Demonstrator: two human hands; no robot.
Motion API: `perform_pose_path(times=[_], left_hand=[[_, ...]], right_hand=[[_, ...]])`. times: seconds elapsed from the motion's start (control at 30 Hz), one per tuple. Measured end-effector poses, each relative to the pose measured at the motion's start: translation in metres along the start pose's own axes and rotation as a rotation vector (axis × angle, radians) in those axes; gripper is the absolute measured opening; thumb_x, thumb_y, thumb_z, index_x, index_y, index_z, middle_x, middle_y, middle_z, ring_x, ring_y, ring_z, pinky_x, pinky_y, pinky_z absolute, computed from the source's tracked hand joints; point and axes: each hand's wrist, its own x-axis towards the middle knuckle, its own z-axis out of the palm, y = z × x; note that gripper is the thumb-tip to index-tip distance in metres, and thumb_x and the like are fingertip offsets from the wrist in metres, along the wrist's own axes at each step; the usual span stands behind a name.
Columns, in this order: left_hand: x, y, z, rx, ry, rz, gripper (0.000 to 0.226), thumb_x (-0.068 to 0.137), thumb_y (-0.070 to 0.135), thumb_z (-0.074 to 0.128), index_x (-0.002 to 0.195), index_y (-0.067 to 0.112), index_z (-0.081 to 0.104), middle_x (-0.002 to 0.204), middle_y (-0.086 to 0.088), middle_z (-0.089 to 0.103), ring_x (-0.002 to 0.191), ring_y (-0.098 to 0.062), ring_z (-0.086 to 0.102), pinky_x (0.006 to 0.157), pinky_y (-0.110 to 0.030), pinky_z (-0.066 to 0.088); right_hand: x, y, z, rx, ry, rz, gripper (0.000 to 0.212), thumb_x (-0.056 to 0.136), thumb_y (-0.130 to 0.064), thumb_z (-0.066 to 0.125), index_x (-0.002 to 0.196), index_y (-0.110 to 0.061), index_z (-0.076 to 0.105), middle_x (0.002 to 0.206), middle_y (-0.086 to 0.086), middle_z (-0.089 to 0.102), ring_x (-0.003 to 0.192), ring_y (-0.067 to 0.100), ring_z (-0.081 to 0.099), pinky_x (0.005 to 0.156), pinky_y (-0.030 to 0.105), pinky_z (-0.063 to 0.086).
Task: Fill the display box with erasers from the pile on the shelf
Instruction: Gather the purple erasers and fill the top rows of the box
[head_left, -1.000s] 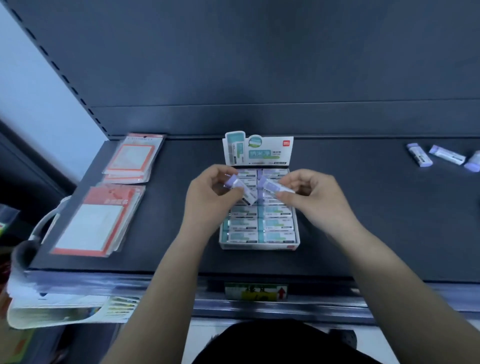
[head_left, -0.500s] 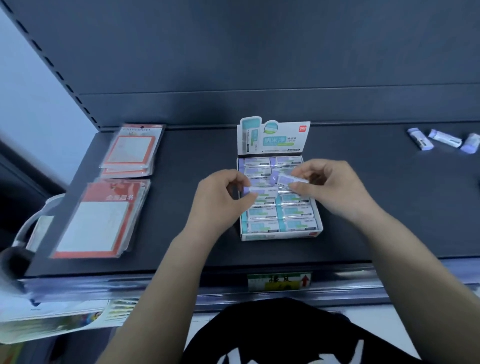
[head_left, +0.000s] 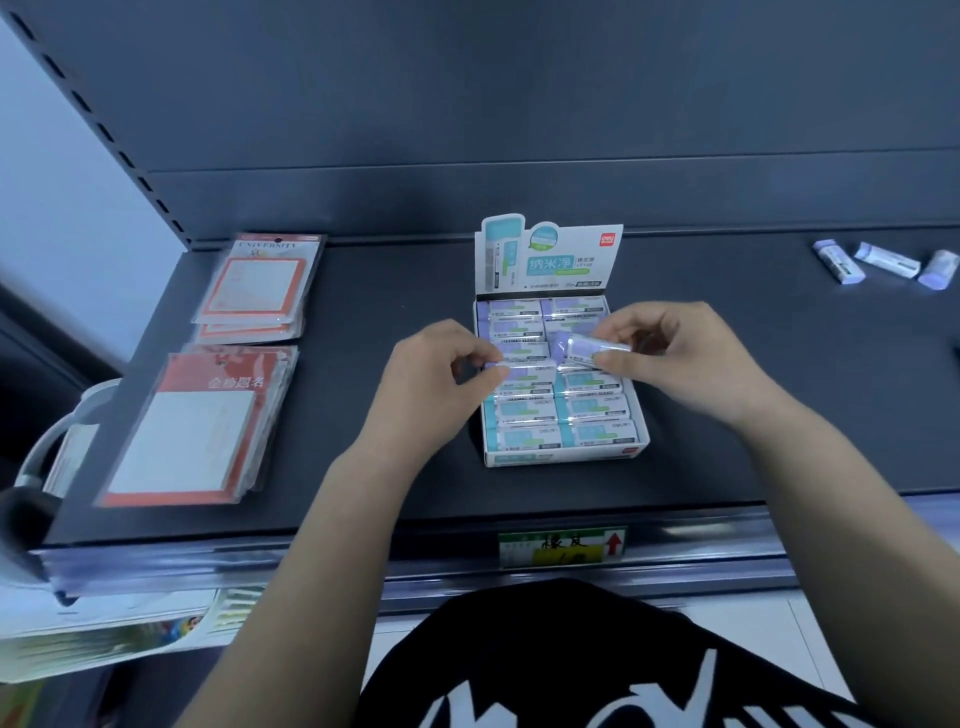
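Observation:
A white display box (head_left: 566, 453) with an upright printed header card stands mid-shelf, holding two columns of wrapped erasers. My left hand (head_left: 431, 384) pinches a purple-ended eraser (head_left: 522, 370) lying low over the left column. My right hand (head_left: 680, 358) pinches another eraser (head_left: 587, 347), tilted just above the right column. Three loose erasers (head_left: 883, 262) form the pile at the far right of the shelf.
Two stacks of red-framed packets (head_left: 202, 421) lie on the shelf's left part. The dark back panel rises behind the box. A price tag (head_left: 563, 545) sits on the shelf's front rail. Papers and a grey handle show lower left.
Both hands lowered their erasers toward the box rows; the left eraser now lies almost flat in the left column. The camera shifted, so the box sits further right in view.

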Motion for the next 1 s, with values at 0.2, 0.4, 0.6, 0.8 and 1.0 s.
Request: perform_pose_path(times=[0.2,0.4,0.6,0.8,1.0], left_hand=[[0.001,0.001,-0.006,0.026,-0.098,-0.005,0.004,0.081,0.019,0.067,0.081,0.016,0.07,0.076,0.009,0.056,0.064,0.003,0.047,0.06,-0.004,0.036],[0.0,0.003,-0.001,0.106,-0.088,0.032,0.009,0.084,0.019,0.063,0.092,0.018,0.066,0.082,0.006,0.053,0.069,-0.004,0.048,0.07,-0.023,0.044],[-0.004,0.006,0.001,0.203,-0.086,0.099,0.013,0.086,0.019,0.058,0.097,0.021,0.064,0.089,0.008,0.051,0.078,-0.008,0.043,0.072,-0.027,0.045],[-0.007,0.006,0.003,0.265,-0.076,0.108,0.017,0.081,0.028,0.065,0.096,0.021,0.065,0.091,0.012,0.053,0.083,-0.006,0.045,0.07,-0.024,0.041],[-0.005,0.009,0.005,0.246,-0.055,0.095,0.02,0.079,0.025,0.068,0.098,0.02,0.066,0.086,0.011,0.049,0.081,-0.008,0.045,0.069,-0.024,0.04]], right_hand=[[-0.003,0.004,-0.009,-0.075,-0.024,-0.013,0.018,0.073,-0.011,0.074,0.077,-0.028,0.068,0.086,0.014,0.069,0.067,0.013,0.05,0.064,0.016,0.041],[-0.002,0.005,-0.003,-0.209,-0.032,-0.072,0.028,0.074,-0.012,0.074,0.075,-0.039,0.063,0.075,-0.02,0.063,0.063,-0.003,0.052,0.063,0.004,0.04],[-0.004,0.011,0.001,-0.268,0.004,-0.142,0.018,0.073,-0.013,0.074,0.082,-0.028,0.068,0.084,-0.005,0.059,0.07,0.016,0.052,0.065,0.015,0.041],[-0.006,0.015,0.003,-0.353,0.027,-0.198,0.019,0.074,-0.014,0.074,0.092,-0.018,0.071,0.081,-0.011,0.053,0.074,0.011,0.052,0.07,0.021,0.041],[-0.009,0.015,0.001,-0.641,0.057,-0.349,0.025,0.074,-0.022,0.074,0.098,-0.017,0.071,0.086,-0.007,0.058,0.082,0.018,0.054,0.074,0.028,0.038]])
